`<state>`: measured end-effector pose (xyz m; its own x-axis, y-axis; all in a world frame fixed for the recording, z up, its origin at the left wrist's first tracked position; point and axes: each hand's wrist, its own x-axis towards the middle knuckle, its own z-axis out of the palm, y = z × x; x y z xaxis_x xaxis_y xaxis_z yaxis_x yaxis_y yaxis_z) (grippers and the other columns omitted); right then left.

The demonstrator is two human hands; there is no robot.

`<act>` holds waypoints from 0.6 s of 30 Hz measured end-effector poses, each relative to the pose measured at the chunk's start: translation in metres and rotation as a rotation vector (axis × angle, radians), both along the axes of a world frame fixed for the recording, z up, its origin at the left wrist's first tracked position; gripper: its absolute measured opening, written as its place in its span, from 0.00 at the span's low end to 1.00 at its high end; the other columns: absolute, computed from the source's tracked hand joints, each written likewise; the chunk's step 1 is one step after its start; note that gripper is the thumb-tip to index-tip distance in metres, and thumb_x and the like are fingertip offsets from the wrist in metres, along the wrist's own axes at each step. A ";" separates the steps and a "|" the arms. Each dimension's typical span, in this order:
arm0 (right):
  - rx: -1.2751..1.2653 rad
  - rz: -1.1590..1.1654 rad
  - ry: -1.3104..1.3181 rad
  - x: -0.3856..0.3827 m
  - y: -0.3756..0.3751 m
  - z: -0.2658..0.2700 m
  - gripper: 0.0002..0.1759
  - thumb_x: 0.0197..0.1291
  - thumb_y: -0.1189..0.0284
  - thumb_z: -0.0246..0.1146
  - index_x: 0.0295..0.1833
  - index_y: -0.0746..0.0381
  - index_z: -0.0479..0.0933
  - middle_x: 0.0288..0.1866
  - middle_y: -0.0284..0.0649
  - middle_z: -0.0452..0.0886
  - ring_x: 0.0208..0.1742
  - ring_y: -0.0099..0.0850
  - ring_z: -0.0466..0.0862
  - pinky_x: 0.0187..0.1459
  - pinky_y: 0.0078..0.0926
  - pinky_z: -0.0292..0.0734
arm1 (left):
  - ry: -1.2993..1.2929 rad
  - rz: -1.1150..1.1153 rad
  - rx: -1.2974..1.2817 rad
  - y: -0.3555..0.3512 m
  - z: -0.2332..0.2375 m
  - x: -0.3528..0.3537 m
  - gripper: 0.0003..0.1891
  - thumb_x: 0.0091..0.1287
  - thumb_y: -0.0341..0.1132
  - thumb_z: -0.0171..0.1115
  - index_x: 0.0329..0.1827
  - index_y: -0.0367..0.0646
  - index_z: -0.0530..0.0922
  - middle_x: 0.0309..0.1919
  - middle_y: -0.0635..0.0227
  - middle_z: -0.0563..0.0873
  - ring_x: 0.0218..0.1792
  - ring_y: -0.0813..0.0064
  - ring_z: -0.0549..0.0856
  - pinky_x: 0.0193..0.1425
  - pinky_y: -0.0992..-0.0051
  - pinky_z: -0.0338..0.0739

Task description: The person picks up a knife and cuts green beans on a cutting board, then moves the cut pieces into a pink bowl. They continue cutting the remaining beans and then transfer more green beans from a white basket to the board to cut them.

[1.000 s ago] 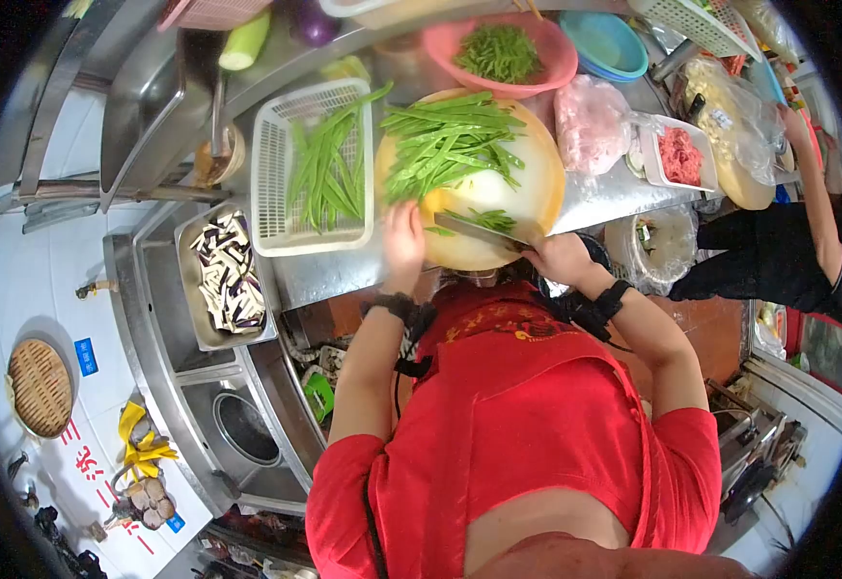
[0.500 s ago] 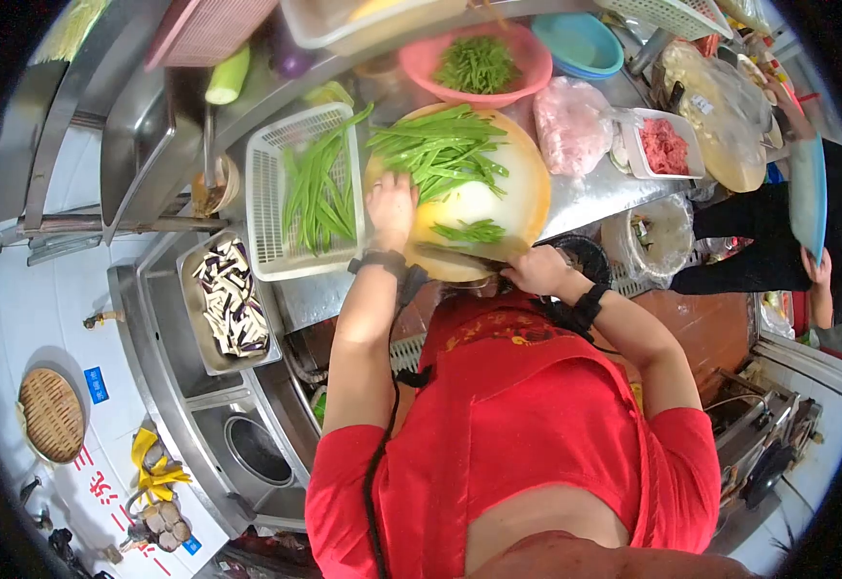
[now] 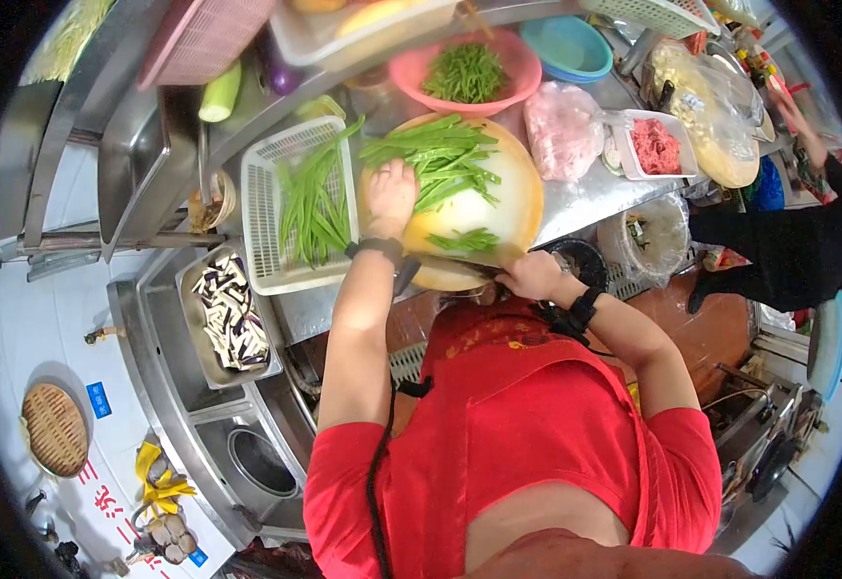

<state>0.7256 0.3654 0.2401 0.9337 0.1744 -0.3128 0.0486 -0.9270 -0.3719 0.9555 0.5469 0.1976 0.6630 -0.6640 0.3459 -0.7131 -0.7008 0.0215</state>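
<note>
On a round cutting board [image 3: 512,193] lies a pile of long green beans [image 3: 445,159]. My left hand [image 3: 394,198] is on the left end of this pile, fingers curled over the beans. Closer to me on the board is a small heap of cut green pieces [image 3: 464,239]. My right hand [image 3: 532,276] grips a kitchen knife at the board's near edge; its dark blade [image 3: 457,262] lies low and points left, its handle mostly hidden by the fingers. Left of the board, a white plastic basket [image 3: 259,207] holds more long beans [image 3: 315,198].
Behind the board stands a pink bowl [image 3: 406,82] of cut greens. Right are a bag of pink contents [image 3: 564,130] and a tray of red meat [image 3: 656,147]. Eggplant strips [image 3: 233,314] fill a metal pan at left. Another person [image 3: 773,236] stands at right.
The view has shifted slightly. Both my hands stay in nearly the same places, at the beans and on the knife. The other person's blue basin has swung down toward the lower right.
</note>
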 end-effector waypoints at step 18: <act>-0.071 -0.145 0.002 0.003 -0.035 -0.015 0.17 0.59 0.58 0.55 0.41 0.62 0.74 0.27 0.48 0.81 0.30 0.46 0.83 0.32 0.43 0.76 | 0.233 0.009 -0.315 0.072 0.033 -0.103 0.11 0.63 0.33 0.58 0.47 0.41 0.73 0.35 0.54 0.81 0.33 0.53 0.81 0.36 0.60 0.76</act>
